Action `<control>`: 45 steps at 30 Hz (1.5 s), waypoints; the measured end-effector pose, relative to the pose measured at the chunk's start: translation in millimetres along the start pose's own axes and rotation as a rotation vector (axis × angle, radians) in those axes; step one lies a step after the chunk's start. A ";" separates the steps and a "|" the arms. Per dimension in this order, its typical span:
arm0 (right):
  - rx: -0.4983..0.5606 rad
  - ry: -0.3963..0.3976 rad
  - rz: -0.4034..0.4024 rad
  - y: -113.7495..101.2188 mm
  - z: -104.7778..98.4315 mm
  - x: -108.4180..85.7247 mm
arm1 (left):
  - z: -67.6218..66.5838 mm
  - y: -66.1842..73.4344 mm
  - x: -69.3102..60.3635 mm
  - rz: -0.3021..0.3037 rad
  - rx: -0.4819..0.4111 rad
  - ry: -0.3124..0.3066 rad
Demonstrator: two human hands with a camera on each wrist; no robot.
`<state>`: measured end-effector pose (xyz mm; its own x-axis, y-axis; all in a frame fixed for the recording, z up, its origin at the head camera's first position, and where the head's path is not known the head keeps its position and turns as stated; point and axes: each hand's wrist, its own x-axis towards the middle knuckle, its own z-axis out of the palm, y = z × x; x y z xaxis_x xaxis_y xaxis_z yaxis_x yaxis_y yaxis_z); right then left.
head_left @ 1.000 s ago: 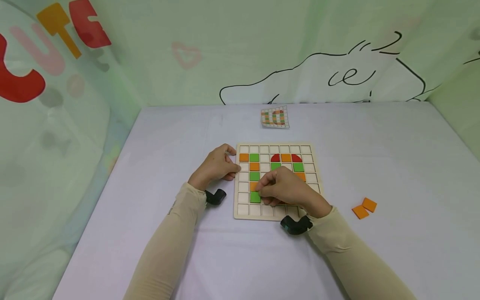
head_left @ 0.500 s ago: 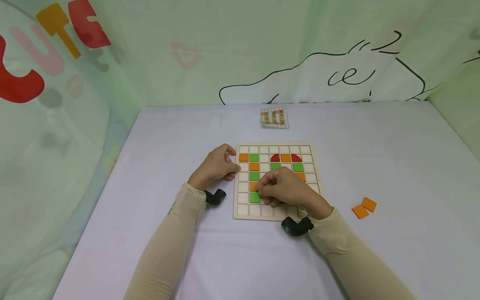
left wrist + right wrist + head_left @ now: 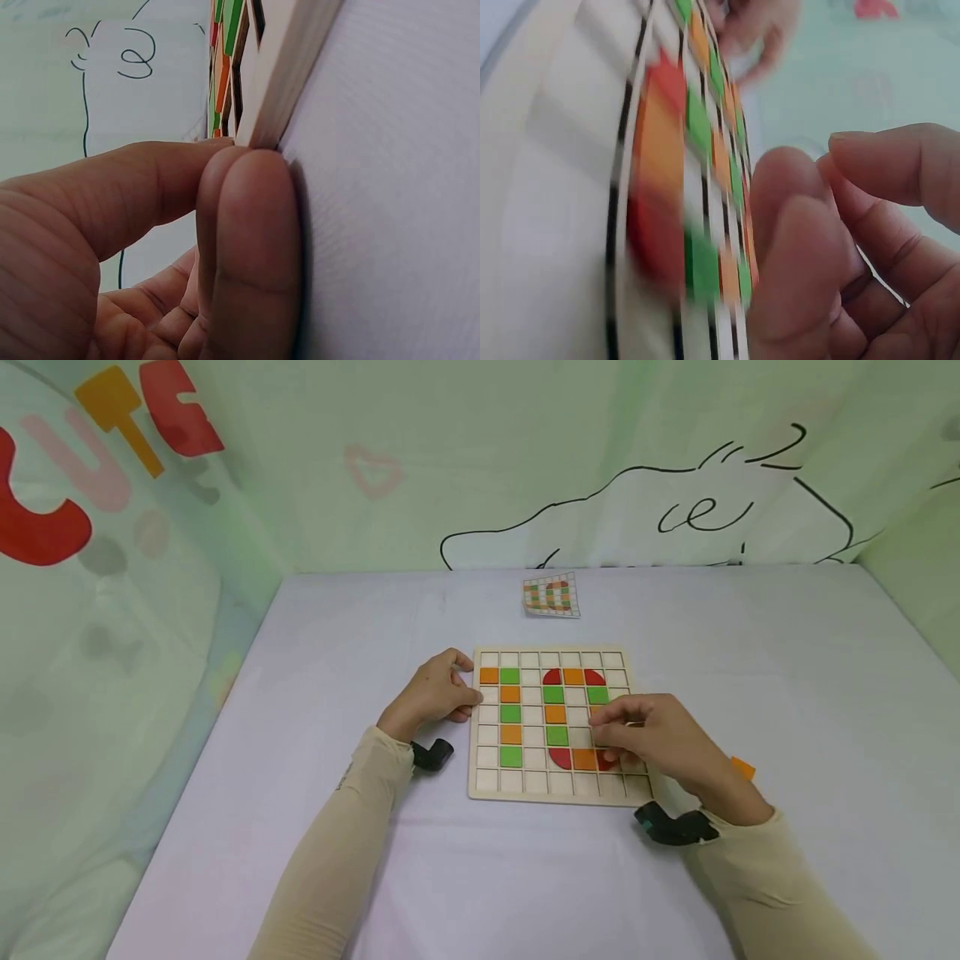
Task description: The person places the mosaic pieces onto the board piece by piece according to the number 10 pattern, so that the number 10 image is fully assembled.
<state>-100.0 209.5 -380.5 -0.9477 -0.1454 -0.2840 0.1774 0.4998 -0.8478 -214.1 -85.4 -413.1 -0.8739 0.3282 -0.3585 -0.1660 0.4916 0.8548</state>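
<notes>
A square wooden grid board (image 3: 528,781) lies flat on the table, holding orange and green square tiles and red quarter-round ones. They form a column at left and a ring at right. At the board's left edge my left hand (image 3: 431,689) pinches the rim; in the left wrist view its thumb and fingertips meet the wooden edge. Over the ring's right side hovers my right hand (image 3: 663,739), fingers loosely bent. The right wrist view shows its thumb and fingers (image 3: 799,247) with no tile visible between them. This hand hides part of the ring's right side.
A small printed card (image 3: 551,595) with a coloured grid pattern lies behind the board. An orange tile (image 3: 742,767) peeks out beyond my right wrist. Printed cloth (image 3: 360,527) hangs behind and left of the white table (image 3: 352,618).
My right hand has moved right from the board's lower middle, uncovering the ring's left and bottom tiles. The right forearm now covers one loose orange tile. My left hand stays in place.
</notes>
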 end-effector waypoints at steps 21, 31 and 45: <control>-0.047 0.177 0.278 101.5 -98.0 -69.4 | 1.3 -1.8 2.5 -0.003 0.010 0.009; -0.183 0.107 0.304 99.9 -99.3 -67.6 | 1.3 -2.0 3.0 -0.005 0.002 0.007; -0.114 0.196 0.230 89.0 -90.9 -63.8 | 0.7 -0.5 1.5 0.000 0.005 0.003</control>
<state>-47.9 340.8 -397.1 -0.9214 0.1438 -0.3611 0.3721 0.5947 -0.7127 -215.0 -84.6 -414.3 -0.8755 0.3258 -0.3569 -0.1633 0.4956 0.8530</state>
